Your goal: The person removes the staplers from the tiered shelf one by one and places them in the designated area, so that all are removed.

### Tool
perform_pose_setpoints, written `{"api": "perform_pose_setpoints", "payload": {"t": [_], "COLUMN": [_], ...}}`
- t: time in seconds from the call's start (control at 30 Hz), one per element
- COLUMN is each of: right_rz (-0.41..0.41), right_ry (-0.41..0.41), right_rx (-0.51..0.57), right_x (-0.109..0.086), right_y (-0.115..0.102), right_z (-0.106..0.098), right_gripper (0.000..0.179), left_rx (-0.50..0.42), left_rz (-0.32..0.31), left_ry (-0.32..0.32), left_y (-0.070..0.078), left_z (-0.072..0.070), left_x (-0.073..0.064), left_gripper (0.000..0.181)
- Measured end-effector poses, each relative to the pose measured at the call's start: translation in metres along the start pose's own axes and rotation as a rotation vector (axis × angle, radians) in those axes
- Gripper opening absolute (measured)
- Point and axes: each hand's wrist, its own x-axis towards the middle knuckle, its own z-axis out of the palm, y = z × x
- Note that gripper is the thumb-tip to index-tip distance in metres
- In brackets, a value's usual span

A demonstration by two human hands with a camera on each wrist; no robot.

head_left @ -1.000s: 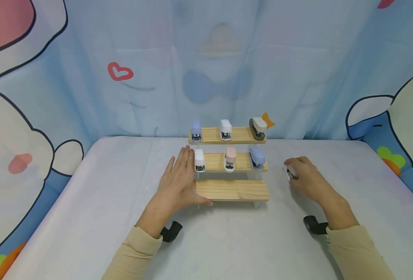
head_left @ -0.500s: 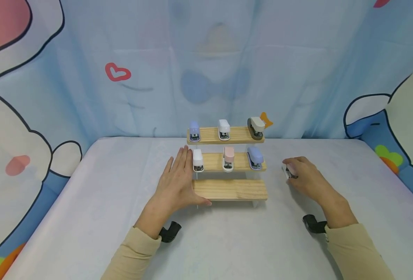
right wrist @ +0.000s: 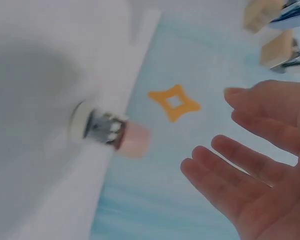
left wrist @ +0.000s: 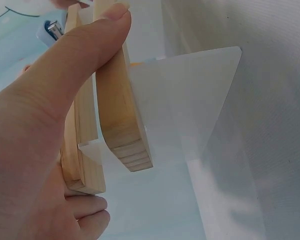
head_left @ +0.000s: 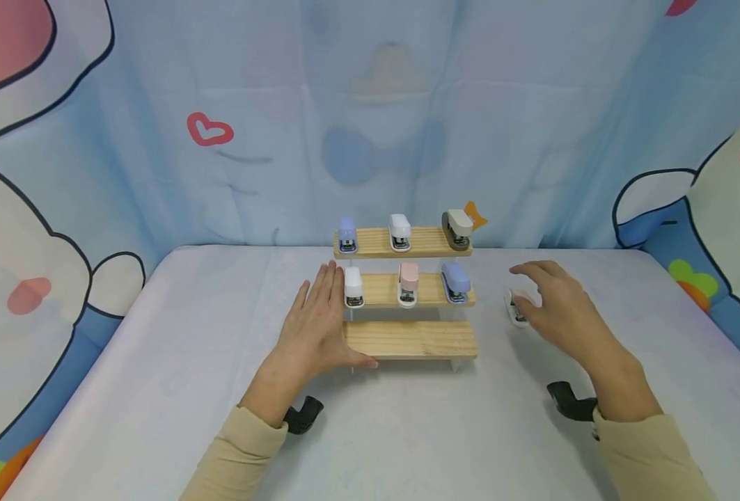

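Observation:
A three-tier wooden display stand [head_left: 411,339] stands mid-table. My left hand [head_left: 316,321] lies along its left side with straight fingers, the thumb on the front edge of the bottom board; the left wrist view shows that thumb on the wood [left wrist: 115,95]. To the stand's right, a small pink and white stapler [head_left: 516,316] is on the table, partly hidden by my right thumb in the head view. My right hand [head_left: 560,306] hovers beside it, fingers spread apart and holding nothing. In the right wrist view the stapler [right wrist: 132,140] is apart from the fingertips.
The middle tier carries a white stapler [head_left: 353,287], a pink one [head_left: 408,282] and a blue one [head_left: 456,282]. On the top tier are a lilac stapler [head_left: 347,234], a white one [head_left: 399,232] and a grey one [head_left: 458,228]. A printed curtain [head_left: 269,195] hangs behind.
My right hand has let go of the pink and white stapler and lifted away, its fingers spreading. The stapler stays on the table. My left hand keeps its place on the stand.

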Motion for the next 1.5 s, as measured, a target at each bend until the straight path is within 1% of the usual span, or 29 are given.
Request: {"api": "perform_pose_setpoints", "payload": {"t": [0.17,0.27,0.53,0.7,0.8,1.0,1.23,1.37,1.5], "right_rz": [-0.062,-0.106,-0.184,-0.282,-0.326,-0.348,-0.373,-0.35,-0.319], "right_ry": [0.084,0.117,0.133,0.171,0.19,0.182,0.151,0.133,0.125], "right_rx": [0.022,0.037,0.067,0.084,0.093,0.078,0.029,-0.003,-0.009], "right_x": [-0.006,-0.009,-0.009,-0.008,-0.007,-0.005,-0.002,-0.001,-0.001], "right_y": [-0.019,-0.029,-0.05,-0.063,-0.07,-0.079,-0.081,-0.081,-0.083], "right_z": [-0.005,-0.007,-0.008,-0.006,-0.003,0.005,0.014,0.017,0.017], "right_gripper": [0.045,0.045,0.049,0.047,0.045,0.043,0.042,0.042,0.042], "left_rx": [-0.006,-0.008,-0.01,-0.011,-0.011,-0.02,-0.012,-0.014,-0.015], "left_rz": [0.0,-0.001,-0.004,-0.002,-0.001,0.01,0.011,0.009,0.005], "left_ry": [0.0,0.003,0.004,0.001,0.002,0.009,0.006,-0.001,-0.006], "left_y": [0.0,-0.001,-0.001,0.0,0.001,0.002,0.002,0.001,0.0], "left_z": [0.001,0.001,0.003,0.002,0.002,0.003,0.002,0.001,0.001], "left_x": [0.0,-0.001,0.0,0.0,0.0,0.0,0.001,0.0,0.0], "left_gripper": [0.15,0.15,0.15,0.15,0.15,0.15,0.15,0.151,0.151]}}
